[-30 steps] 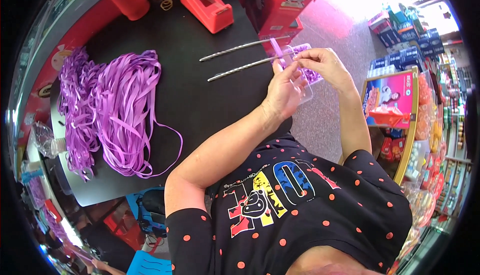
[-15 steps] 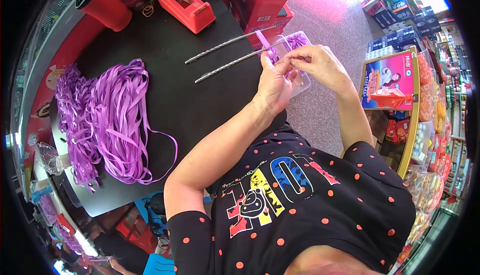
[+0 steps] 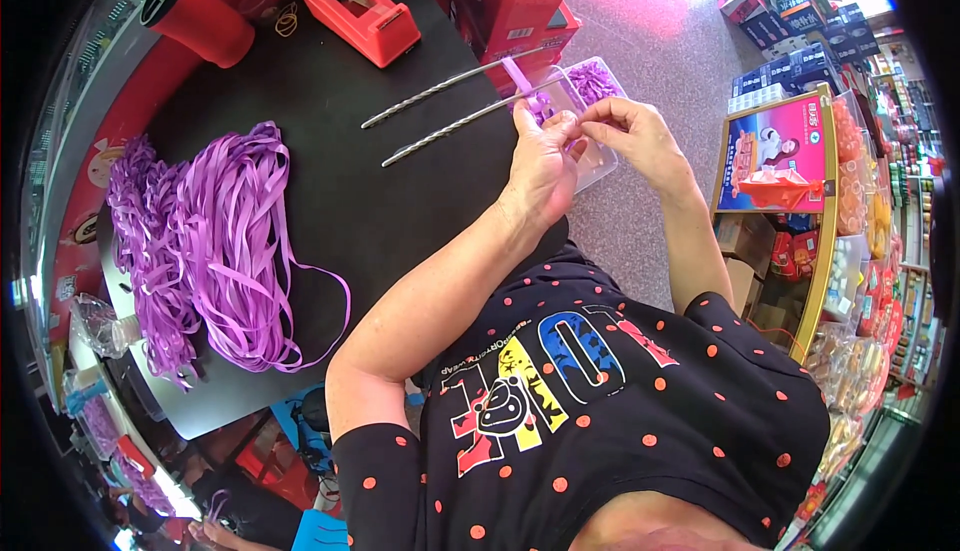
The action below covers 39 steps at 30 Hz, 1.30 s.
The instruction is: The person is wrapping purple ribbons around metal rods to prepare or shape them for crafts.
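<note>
Two spiral-twisted metal rods (image 3: 445, 133) lie side by side across the far right edge of the black table. Purple ribbon (image 3: 518, 77) spans the rods and loops near their far ends. My left hand (image 3: 545, 156) is closed by the nearer rod, its thumb against the ribbon there. Close beside it, my right hand (image 3: 638, 139) pinches thumb and forefinger together at the left fingertips; whatever lies between them is too small to make out. Beneath both hands is a clear plastic box (image 3: 597, 173), with small purple ribbon pieces (image 3: 595, 81) in its far part.
Long purple ribbon hanks (image 3: 240, 251) cover the table's left side. A red tape dispenser (image 3: 360, 16), rubber bands (image 3: 287, 21) and a red tumbler (image 3: 200, 19) stand along the far edge. Red cartons (image 3: 520, 1) rise beyond the rods. Another person's hand (image 3: 212, 531) shows at lower left.
The whole view has shifted slightly. My right fingers have edged nearer to my left fingertips. At lower left, the other person's hand has moved, with a purple strand now visible there.
</note>
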### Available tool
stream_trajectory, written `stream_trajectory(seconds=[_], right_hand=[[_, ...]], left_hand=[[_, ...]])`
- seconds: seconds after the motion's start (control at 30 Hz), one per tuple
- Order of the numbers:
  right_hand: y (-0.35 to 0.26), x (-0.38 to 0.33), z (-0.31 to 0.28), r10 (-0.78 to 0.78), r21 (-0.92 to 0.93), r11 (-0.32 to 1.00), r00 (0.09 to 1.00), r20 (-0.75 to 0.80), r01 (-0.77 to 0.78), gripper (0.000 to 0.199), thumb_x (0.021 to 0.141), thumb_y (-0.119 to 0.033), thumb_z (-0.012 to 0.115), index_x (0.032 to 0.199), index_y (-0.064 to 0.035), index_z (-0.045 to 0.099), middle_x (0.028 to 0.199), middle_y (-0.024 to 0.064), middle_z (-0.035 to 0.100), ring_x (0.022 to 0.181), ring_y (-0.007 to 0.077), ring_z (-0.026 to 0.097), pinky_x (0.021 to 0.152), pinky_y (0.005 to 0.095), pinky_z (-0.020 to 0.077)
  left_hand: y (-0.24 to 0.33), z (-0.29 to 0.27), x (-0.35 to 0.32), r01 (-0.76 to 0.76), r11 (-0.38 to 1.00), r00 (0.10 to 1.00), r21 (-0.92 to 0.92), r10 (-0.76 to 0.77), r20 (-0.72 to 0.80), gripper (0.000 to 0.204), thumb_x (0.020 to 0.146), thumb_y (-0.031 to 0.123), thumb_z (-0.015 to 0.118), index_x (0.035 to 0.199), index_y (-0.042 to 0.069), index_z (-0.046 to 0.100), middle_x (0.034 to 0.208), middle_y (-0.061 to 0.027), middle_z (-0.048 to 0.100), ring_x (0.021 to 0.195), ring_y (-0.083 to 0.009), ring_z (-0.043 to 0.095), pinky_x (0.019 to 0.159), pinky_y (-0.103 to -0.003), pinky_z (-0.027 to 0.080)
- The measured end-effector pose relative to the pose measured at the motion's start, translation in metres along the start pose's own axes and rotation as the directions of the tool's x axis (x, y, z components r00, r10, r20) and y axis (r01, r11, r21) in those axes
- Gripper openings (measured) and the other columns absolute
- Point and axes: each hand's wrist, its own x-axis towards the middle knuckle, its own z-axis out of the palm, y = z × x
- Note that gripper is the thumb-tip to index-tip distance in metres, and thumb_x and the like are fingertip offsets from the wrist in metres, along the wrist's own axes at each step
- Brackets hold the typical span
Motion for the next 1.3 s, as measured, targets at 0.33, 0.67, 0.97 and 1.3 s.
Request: stream_trajectory(seconds=[0.33, 0.67, 0.97, 1.3], right_hand=[[-0.036, 0.056, -0.02, -0.213, -0.034, 0.971, 0.925, 0.316, 0.235, 0.018, 0.087, -0.016, 0.062, 0.092, 0.0009, 0.06, 0.081, -0.0012, 0.057, 0.078, 0.0064, 0.051, 0.071, 0.0235, 0.0432], [-0.057, 0.12, 0.001, -0.061, -0.44, 0.814, 0.808, 0.585, 0.38, 0.023, 0.087, -0.023, 0.059, 0.09, -0.0006, 0.061, 0.076, 0.004, 0.059, 0.072, 0.0091, 0.053, 0.067, 0.0276, 0.0442], [-0.053, 0.12, 0.006, -0.084, -0.52, 0.777, 0.877, 0.474, 0.355, 0.023, 0.083, -0.023, 0.062, 0.087, -0.0009, 0.063, 0.071, 0.0053, 0.061, 0.066, 0.012, 0.055, 0.064, 0.0293, 0.0446], [-0.04, 0.103, 0.008, -0.146, -0.507, 0.805, 0.931, 0.334, 0.308, 0.031, 0.086, -0.029, 0.063, 0.096, -0.0003, 0.068, 0.084, 0.0105, 0.068, 0.077, 0.0141, 0.063, 0.073, 0.0285, 0.0481]], left_hand=[[0.004, -0.005, -0.001, 0.041, 0.994, 0.999, -0.099, -0.039, 0.017, 0.054, 0.086, 0.009, 0.063, 0.128, 0.023, 0.031, 0.114, -0.0023, 0.045, 0.102, -0.0175, 0.043, 0.086, -0.037, 0.04], [0.003, -0.004, -0.003, 0.091, 0.986, 0.996, -0.137, -0.09, 0.013, 0.065, 0.087, 0.012, 0.063, 0.137, 0.029, 0.026, 0.115, -0.0003, 0.045, 0.102, -0.0166, 0.043, 0.088, -0.037, 0.04], [0.004, -0.004, -0.002, 0.093, 0.986, 0.996, -0.141, -0.093, 0.011, 0.066, 0.088, 0.012, 0.062, 0.138, 0.029, 0.024, 0.115, -0.0012, 0.044, 0.102, -0.0169, 0.042, 0.088, -0.036, 0.039], [0.005, -0.01, -0.002, 0.091, 0.979, 0.996, -0.183, -0.087, 0.031, 0.065, 0.087, 0.011, 0.063, 0.137, 0.03, 0.025, 0.116, -0.0017, 0.045, 0.103, -0.0174, 0.043, 0.089, -0.037, 0.039]])
